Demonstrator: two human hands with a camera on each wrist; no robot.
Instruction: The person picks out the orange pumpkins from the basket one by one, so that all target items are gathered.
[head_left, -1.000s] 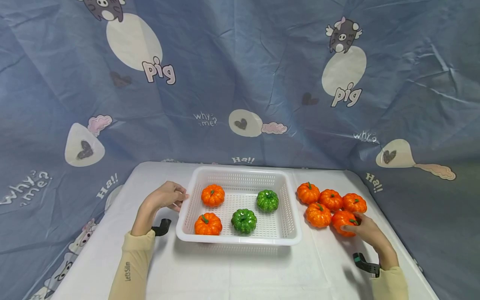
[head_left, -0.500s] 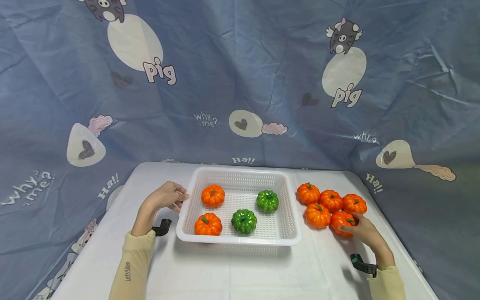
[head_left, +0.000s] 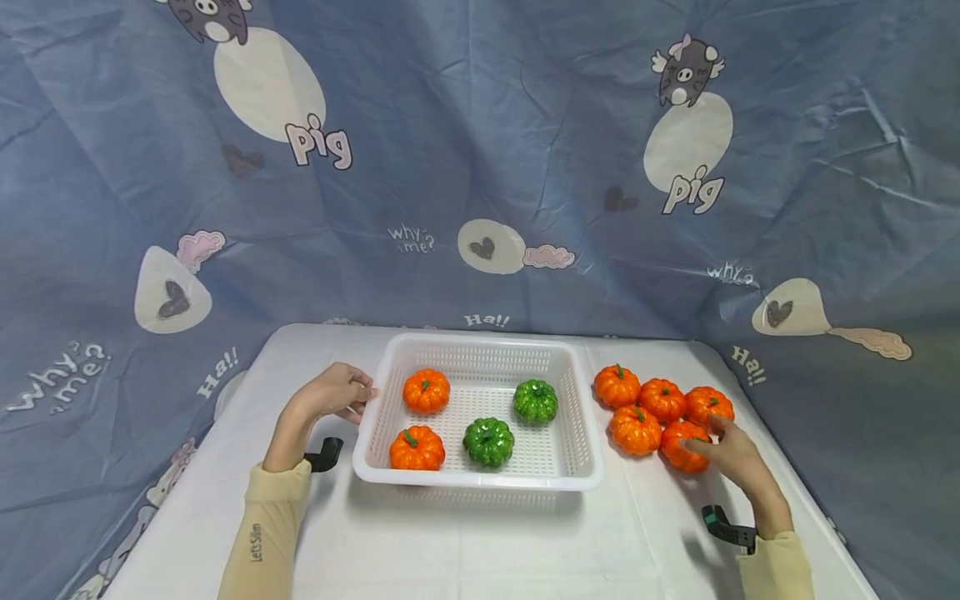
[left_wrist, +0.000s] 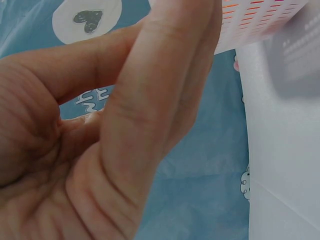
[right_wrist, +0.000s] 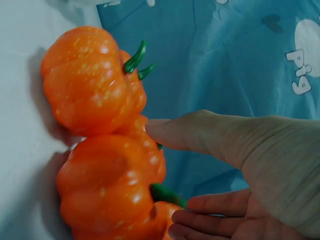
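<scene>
My left hand (head_left: 335, 392) is at the left rim of a white plastic basket (head_left: 480, 481), its fingers bent and pinching the edge. In the left wrist view the fingertips lie out of sight. My right hand (head_left: 735, 454) hovers beside the front right orange pumpkin (head_left: 682, 447), thumb and fingers spread apart and holding nothing. In the right wrist view those fingers (right_wrist: 215, 222) are straight, near a pumpkin's green stem (right_wrist: 167, 194). Inside the basket, two orange pumpkins (head_left: 426, 392) sit at the left and two green pumpkins (head_left: 489, 442) at the middle and right.
Several orange pumpkins (head_left: 636, 430) cluster closely on the white table (head_left: 525, 550), just right of the basket. A blue printed cloth (head_left: 450, 167) hangs behind and around the table. Each wrist wears a black strap (head_left: 731, 529).
My right hand nudged the front right pumpkin slightly left against its neighbour, then its fingers spread and came off it. My left hand and the basket stay put.
</scene>
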